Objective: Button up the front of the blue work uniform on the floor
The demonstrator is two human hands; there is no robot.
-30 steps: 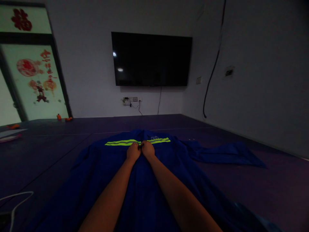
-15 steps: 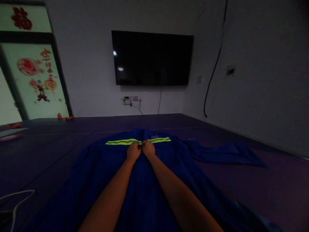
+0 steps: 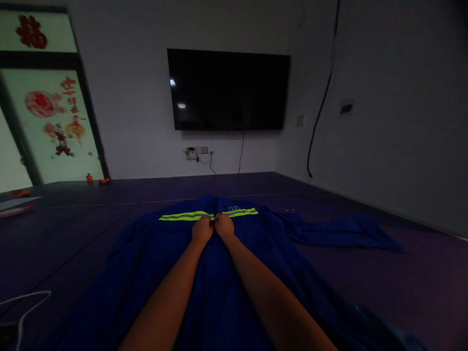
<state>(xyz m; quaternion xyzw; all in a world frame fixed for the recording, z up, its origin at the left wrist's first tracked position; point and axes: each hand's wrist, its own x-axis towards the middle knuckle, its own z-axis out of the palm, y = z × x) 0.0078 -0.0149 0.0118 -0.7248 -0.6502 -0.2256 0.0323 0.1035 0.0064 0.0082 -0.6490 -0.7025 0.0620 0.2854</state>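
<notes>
A blue work jacket [image 3: 153, 263] lies spread flat on the dark purple floor mat [image 3: 73, 229], with a yellow-green reflective stripe [image 3: 183, 215] across its chest. One sleeve [image 3: 343, 233] stretches out to the right. My left hand [image 3: 202, 229] and my right hand [image 3: 224, 225] sit side by side at the jacket's centre front, just below the stripe. Both are closed, pinching the front edges of the cloth together. What is between the fingertips is too small and dark to make out.
A black television [image 3: 228, 89] hangs on the far white wall above a socket with cables [image 3: 199, 152]. A glass door with red decorations [image 3: 54, 117] is at the left. A white cable [image 3: 22, 304] lies on the mat at the lower left.
</notes>
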